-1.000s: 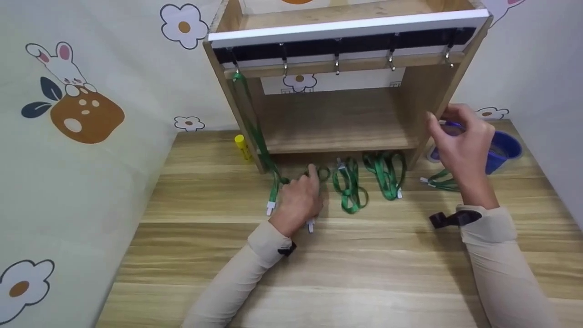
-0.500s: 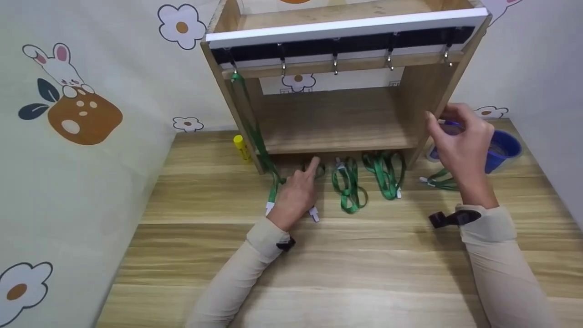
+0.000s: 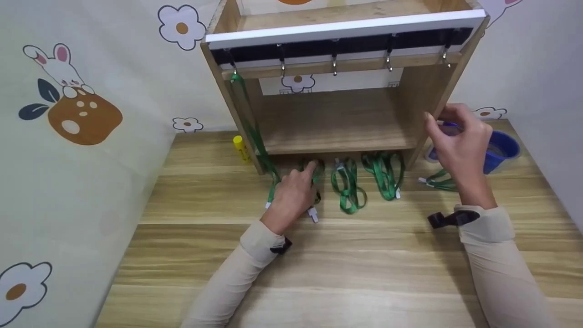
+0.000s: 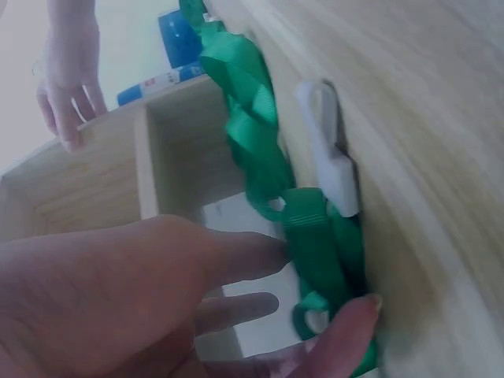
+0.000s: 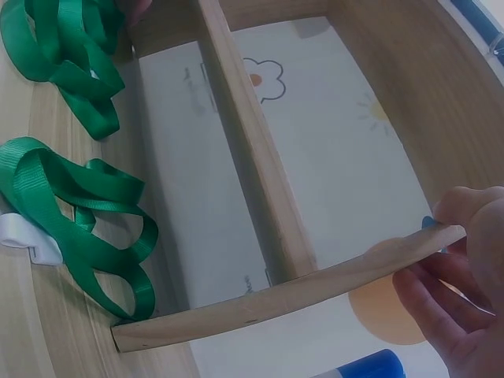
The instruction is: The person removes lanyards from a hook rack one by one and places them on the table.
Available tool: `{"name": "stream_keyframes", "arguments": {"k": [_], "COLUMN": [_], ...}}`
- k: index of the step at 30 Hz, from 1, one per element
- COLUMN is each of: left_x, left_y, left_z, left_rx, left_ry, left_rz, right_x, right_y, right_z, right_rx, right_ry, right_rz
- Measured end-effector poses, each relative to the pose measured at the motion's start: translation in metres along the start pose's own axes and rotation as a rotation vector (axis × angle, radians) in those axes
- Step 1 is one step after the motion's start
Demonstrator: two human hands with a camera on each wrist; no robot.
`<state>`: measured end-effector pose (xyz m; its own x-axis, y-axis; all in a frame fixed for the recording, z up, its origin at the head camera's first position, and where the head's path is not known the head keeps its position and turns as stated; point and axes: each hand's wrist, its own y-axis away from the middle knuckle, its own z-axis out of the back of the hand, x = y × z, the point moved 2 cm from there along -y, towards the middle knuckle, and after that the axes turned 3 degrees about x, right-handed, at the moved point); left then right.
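A wooden shelf (image 3: 334, 120) with a row of metal hooks (image 3: 334, 64) stands at the back of the table. One green lanyard (image 3: 248, 116) hangs from the leftmost hook. My left hand (image 3: 306, 176) is on the table before the shelf and pinches a second green lanyard (image 4: 311, 244) between thumb and fingers, its white clip (image 4: 331, 165) beside them. Two more lanyards (image 3: 348, 184) (image 3: 385, 173) lie to the right. My right hand (image 3: 444, 130) grips the front edge of the shelf's right side panel (image 5: 315, 291), fingers (image 5: 465, 276) curled round it.
A further green lanyard (image 3: 437, 182) lies right of the shelf near a blue cup (image 3: 503, 150). A yellow glue stick (image 3: 240, 146) stands at the shelf's left foot. Papered walls close in on the left, back and right. The wooden table (image 3: 346, 273) extends toward me.
My left hand has slid forward toward the shelf foot, and its fingers have closed on the lanyard loop. The right hand has stayed on the side panel.
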<state>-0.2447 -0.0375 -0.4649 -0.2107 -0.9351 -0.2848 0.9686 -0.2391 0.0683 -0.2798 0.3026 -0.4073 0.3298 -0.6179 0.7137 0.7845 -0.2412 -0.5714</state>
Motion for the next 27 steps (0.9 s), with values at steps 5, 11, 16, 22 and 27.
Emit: {"name": "stream_keyframes", "arguments": {"k": [5, 11, 16, 22, 27], "left_x": [0.008, 0.037, 0.065, 0.090, 0.100], "left_y": [0.008, 0.019, 0.027, 0.029, 0.025], "left_z": [0.018, 0.056, 0.094, 0.114, 0.112], "left_rx": [-0.082, -0.318, -0.577, -0.703, -0.620], "left_ry": [0.034, 0.183, 0.289, 0.450, 0.488], "left_rz": [-0.033, -0.124, -0.132, -0.077, -0.040], "right_x": [0.000, -0.002, 0.000, 0.002, 0.003], "right_y": [0.000, -0.002, -0.001, 0.000, 0.001], "right_z": [0.000, -0.002, -0.001, 0.001, 0.000], "right_rx": [-0.008, -0.032, -0.028, -0.017, -0.008], "right_ry": [-0.018, -0.041, -0.038, -0.030, -0.023], "right_rz": [0.012, 0.036, 0.024, 0.015, 0.007]}}
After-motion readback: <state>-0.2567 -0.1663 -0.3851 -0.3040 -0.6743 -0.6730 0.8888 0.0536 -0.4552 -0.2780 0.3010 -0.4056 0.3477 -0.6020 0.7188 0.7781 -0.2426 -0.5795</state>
